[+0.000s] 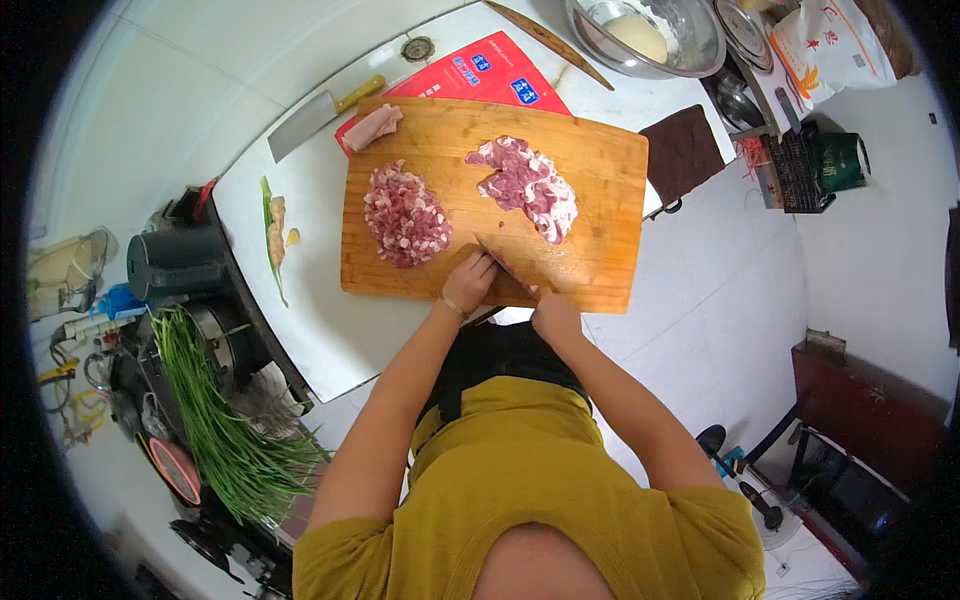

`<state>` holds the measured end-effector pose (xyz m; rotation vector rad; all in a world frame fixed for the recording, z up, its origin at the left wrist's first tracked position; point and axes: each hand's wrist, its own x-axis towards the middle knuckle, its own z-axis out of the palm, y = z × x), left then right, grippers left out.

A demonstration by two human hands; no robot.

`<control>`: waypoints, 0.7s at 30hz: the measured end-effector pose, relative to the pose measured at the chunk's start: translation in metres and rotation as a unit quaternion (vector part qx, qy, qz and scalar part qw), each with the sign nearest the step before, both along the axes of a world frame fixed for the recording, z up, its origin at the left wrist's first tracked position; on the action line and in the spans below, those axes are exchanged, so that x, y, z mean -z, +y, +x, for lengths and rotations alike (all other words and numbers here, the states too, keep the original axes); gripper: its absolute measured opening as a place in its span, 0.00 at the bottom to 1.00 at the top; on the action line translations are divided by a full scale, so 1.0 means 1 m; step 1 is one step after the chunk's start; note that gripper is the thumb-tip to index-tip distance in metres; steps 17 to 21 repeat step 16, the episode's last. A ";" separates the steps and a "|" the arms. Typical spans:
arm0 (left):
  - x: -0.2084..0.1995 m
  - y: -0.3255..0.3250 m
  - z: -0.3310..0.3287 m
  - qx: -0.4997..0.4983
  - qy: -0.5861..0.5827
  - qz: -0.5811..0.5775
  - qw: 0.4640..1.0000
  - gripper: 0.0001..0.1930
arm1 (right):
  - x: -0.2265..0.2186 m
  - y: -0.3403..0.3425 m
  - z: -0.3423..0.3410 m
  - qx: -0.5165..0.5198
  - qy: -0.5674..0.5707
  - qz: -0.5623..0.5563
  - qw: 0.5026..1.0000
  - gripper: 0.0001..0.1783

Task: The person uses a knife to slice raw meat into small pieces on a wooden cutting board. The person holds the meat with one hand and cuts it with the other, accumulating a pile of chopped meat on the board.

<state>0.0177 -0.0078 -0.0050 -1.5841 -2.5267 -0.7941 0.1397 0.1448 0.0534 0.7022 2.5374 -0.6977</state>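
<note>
My right hand (pixel 556 318) grips a kitchen knife (pixel 510 266) at the near edge of the wooden cutting board (pixel 590 270). The blade points away and to the left, with reddish bits along it. Against the blade, my left hand (pixel 470 282) has its fingers curled together; whatever they hold is hidden. Beyond it on the board is a heap of diced raw pork (pixel 405 215). Larger slices of fatty pork (pixel 525 185) lie to the right. A pale pink piece (pixel 373 128), perhaps pork skin, rests at the far left corner.
A cleaver (pixel 305 125), ginger (pixel 276 230) and green onion (pixel 266 200) lie left of the board. Behind are a red sheet (pixel 500 65) and a steel bowl (pixel 695 55) holding dough (pixel 637 38). A brown cloth (pixel 682 148) lies right; long green chives (pixel 220 430) lie lower left.
</note>
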 end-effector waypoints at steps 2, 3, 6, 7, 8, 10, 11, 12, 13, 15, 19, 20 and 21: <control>0.001 0.001 0.004 -0.007 0.009 0.011 1.000 0.12 | -0.005 0.001 -0.006 -0.004 -0.002 -0.006 1.000 0.10; 0.002 0.001 0.005 -0.008 0.011 0.013 1.000 0.12 | -0.010 -0.001 -0.015 -0.004 -0.002 -0.011 1.000 0.10; -0.004 0.004 0.003 -0.004 0.004 0.025 1.000 0.11 | -0.009 -0.007 -0.055 -0.073 0.008 -0.010 0.997 0.11; -0.006 0.004 0.003 -0.002 -0.002 0.029 1.000 0.11 | -0.008 -0.007 -0.059 -0.076 0.002 -0.009 0.997 0.11; -0.005 0.003 0.003 -0.002 -0.005 0.019 1.000 0.12 | -0.006 -0.007 -0.061 -0.078 -0.004 -0.007 0.997 0.11; -0.001 -0.001 0.002 -0.004 -0.009 0.001 1.000 0.12 | -0.002 -0.007 -0.053 -0.056 -0.001 -0.007 0.998 0.11; -0.001 -0.003 0.001 -0.004 -0.003 0.002 1.000 0.12 | 0.001 -0.004 -0.033 -0.032 0.007 -0.010 0.999 0.12; -0.005 -0.003 0.000 -0.005 0.003 0.004 1.000 0.12 | 0.002 0.000 -0.017 -0.008 0.014 -0.012 1.000 0.12; -0.006 -0.003 0.001 -0.005 0.007 0.006 1.000 0.13 | 0.002 0.003 -0.007 -0.005 -0.001 -0.004 1.000 0.12; -0.004 -0.003 0.004 -0.006 0.008 0.006 1.000 0.13 | 0.002 0.006 0.007 0.002 -0.032 0.010 0.999 0.13; -0.003 -0.004 0.006 -0.005 0.009 0.005 1.000 0.13 | 0.001 0.006 0.009 0.002 -0.034 0.010 0.999 0.13; -0.003 -0.004 0.006 -0.005 0.009 0.005 1.000 0.13 | 0.001 0.006 0.009 0.002 -0.034 0.010 0.999 0.13; -0.003 -0.004 0.006 -0.005 0.009 0.005 1.000 0.13 | 0.001 0.006 0.009 0.002 -0.034 0.010 0.999 0.13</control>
